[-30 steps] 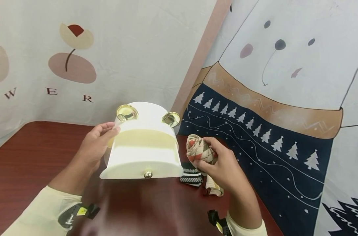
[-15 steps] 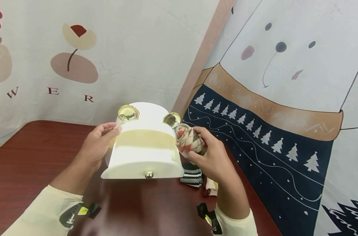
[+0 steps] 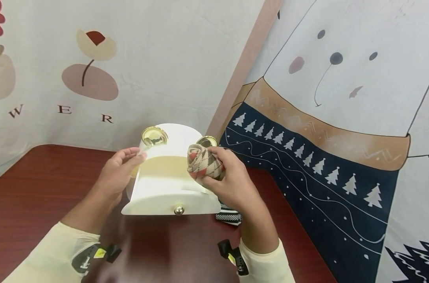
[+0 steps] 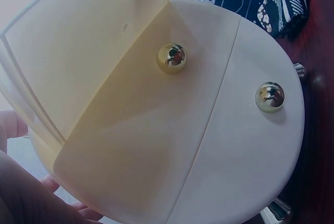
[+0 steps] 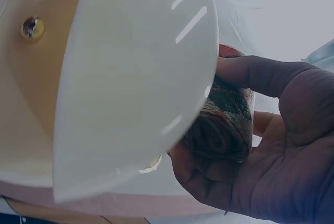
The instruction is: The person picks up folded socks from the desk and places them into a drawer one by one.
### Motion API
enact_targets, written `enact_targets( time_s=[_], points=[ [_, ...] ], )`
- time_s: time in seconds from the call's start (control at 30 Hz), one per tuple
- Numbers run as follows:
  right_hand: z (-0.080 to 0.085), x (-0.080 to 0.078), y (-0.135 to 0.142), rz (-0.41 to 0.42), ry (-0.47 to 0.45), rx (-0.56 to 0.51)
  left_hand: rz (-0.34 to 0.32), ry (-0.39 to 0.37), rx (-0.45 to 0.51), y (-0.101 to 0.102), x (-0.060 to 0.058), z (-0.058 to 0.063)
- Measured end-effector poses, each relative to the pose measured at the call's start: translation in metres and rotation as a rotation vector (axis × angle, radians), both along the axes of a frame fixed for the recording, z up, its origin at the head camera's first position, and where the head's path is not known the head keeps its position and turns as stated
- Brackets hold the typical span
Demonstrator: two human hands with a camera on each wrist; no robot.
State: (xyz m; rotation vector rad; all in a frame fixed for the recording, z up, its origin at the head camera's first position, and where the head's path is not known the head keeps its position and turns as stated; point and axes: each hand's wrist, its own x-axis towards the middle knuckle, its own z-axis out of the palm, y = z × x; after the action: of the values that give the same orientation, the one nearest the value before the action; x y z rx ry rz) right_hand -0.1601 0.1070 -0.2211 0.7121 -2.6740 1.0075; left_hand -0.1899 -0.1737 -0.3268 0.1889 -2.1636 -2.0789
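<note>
A white rounded box [image 3: 179, 133] with gold round fittings stands in the middle of the head view, its front flap [image 3: 172, 202] with a gold knob tilted toward me. My left hand [image 3: 118, 173] grips the box's left side, thumb in front, other fingers partly hidden behind. My right hand [image 3: 232, 181] holds a rolled argyle sock [image 3: 203, 161], beige with red and dark diamonds, over the right part of the opening. In the right wrist view the white flap [image 5: 135, 78] partly covers the sock [image 5: 224, 125]. Whatever lies inside the box is hidden.
Folded black-and-white striped socks [image 3: 229, 217] lie on the reddish-brown table [image 3: 51, 196], right of the box and partly behind my right arm. A printed curtain [image 3: 164, 59] hangs close behind the table. More gold knobs [image 4: 172, 58] stick out from the box's round face.
My right hand has carried the rolled sock leftward, from beside the box to over its opening. My left hand keeps its grip. A pale rolled sock on the table is now hidden by my right arm.
</note>
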Motion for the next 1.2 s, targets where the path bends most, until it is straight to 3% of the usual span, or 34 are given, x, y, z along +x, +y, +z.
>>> enact_targets(
  time_s=[0.3, 0.73, 1.2],
  points=[
    [-0.003, -0.001, -0.023, 0.023, -0.039, 0.020, 0.000, 0.008, 0.000, 0.000, 0.000, 0.000],
    [-0.011, -0.002, -0.042, -0.037, -0.103, 0.044, 0.000, 0.007, -0.017, 0.000, 0.001, 0.001],
    [-0.009, -0.002, -0.046, 0.022, -0.142, 0.076, -0.001, 0.012, -0.015, 0.000, 0.001, 0.000]
  ],
)
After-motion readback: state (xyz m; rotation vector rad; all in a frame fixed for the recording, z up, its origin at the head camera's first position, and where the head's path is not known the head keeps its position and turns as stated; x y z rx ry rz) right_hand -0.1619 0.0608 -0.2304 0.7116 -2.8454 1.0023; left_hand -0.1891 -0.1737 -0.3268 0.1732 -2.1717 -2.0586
